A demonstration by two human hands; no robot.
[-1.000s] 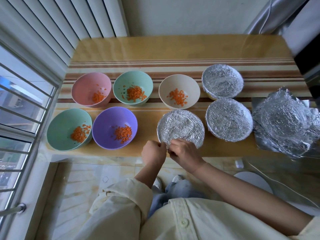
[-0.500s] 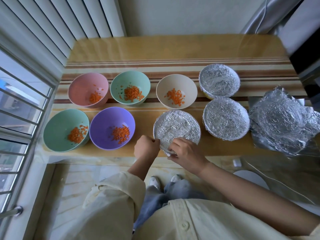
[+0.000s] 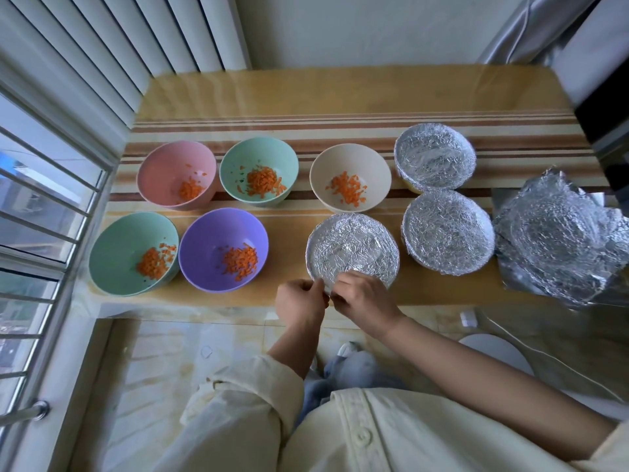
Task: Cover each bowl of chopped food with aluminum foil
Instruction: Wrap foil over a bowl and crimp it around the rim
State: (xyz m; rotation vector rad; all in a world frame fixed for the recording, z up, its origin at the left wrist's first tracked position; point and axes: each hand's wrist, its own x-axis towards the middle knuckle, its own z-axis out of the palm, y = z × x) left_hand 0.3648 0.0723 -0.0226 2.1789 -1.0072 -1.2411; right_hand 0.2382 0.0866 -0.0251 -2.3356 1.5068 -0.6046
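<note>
Both the left hand [image 3: 301, 299] and right hand [image 3: 360, 298] pinch the near foil edge of the foil-covered bowl [image 3: 352, 250]. The purple bowl [image 3: 223, 248] sits uncovered just left

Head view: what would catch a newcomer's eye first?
Five open bowls of chopped orange food fill the left of the table, among them a pink bowl at the back and a purple bowl in front. To the right, the left hand and right hand pinch the near rim of a foil-covered bowl, beside two more covered ones. Far right lie crumpled foil sheets.
</note>
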